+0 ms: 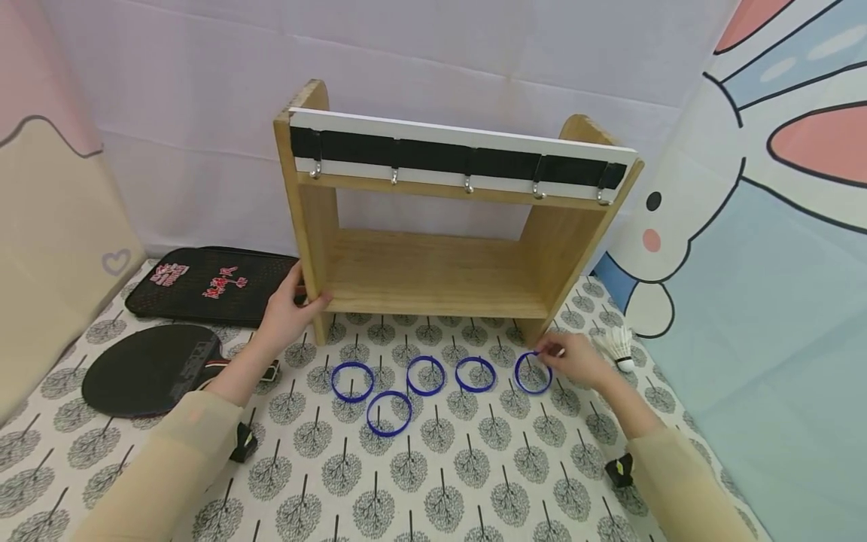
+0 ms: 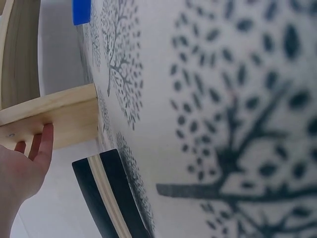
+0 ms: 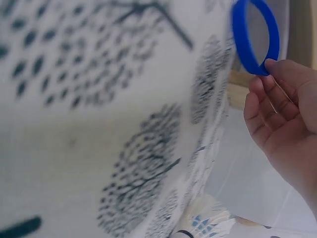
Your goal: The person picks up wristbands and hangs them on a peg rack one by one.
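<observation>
My right hand pinches a blue silicone wristband between thumb and index finger, tilting it up just in front of the rack's right foot. The wooden rack stands upright, with several metal hooks along a black-and-white strip across its top front; nothing hangs on them. At the rack's left side panel, my left hand grips the wood, thumb in front and fingers on the outer face, as the left wrist view shows. Several more blue wristbands lie flat on the cloth before the rack.
Left of the rack lie a black racket case and a black table tennis bat, partly behind my left forearm. A white shuttlecock lies right of my right hand. Tree-patterned cloth covers the table; curtains hang behind and at the sides.
</observation>
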{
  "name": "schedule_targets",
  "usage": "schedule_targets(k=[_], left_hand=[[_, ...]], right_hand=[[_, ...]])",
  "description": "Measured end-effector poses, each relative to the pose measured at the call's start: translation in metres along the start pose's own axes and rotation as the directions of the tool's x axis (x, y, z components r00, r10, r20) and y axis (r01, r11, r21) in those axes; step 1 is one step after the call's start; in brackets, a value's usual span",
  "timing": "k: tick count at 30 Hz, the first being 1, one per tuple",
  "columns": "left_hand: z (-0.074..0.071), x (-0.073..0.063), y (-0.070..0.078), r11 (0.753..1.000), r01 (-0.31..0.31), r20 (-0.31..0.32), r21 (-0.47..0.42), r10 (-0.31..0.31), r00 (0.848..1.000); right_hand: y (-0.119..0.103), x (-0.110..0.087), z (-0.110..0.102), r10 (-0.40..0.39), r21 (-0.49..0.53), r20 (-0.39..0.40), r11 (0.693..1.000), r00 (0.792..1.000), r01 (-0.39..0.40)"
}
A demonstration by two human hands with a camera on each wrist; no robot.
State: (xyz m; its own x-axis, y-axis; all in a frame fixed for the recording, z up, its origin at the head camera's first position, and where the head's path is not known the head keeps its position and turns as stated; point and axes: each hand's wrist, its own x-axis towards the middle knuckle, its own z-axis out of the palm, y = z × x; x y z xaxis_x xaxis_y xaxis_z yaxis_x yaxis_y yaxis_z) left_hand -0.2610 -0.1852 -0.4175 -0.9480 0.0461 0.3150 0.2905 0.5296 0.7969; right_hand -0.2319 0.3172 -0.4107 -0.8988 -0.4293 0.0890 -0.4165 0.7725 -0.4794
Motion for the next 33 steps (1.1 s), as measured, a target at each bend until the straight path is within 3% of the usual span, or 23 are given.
schedule_targets(k=[11,18,26,33], left_hand=[[0.002,-0.001,0.002,1.0,-0.001,0.015,-0.005,0.001,1.0],[-0.001,0.0,0.004,1.0,-0.013,0.001,0.007,0.013,1.0],[-0.001,0.0,0.003,1.0,-0.005,0.007,0.018,0.005,1.0],[-0.001,0.0,0.003,1.0,-0.009,0.001,0.015,0.009,1.0]], right_hand=[[-0.025,-0.007,-0.014,0.047,0.034,-0.074,0.998,0.996,-0.045],[-0.038,-0.007,-0.023,0.013,0.052,-0.157,0.999,0.988,-0.005],[-0.056,-0.009,-0.043,0.016,0.098,-0.287,0.995,0.958,0.013],[-0.078,-0.007,-0.067,0.006,0.136,-0.416,0.989,0.909,0.056]])
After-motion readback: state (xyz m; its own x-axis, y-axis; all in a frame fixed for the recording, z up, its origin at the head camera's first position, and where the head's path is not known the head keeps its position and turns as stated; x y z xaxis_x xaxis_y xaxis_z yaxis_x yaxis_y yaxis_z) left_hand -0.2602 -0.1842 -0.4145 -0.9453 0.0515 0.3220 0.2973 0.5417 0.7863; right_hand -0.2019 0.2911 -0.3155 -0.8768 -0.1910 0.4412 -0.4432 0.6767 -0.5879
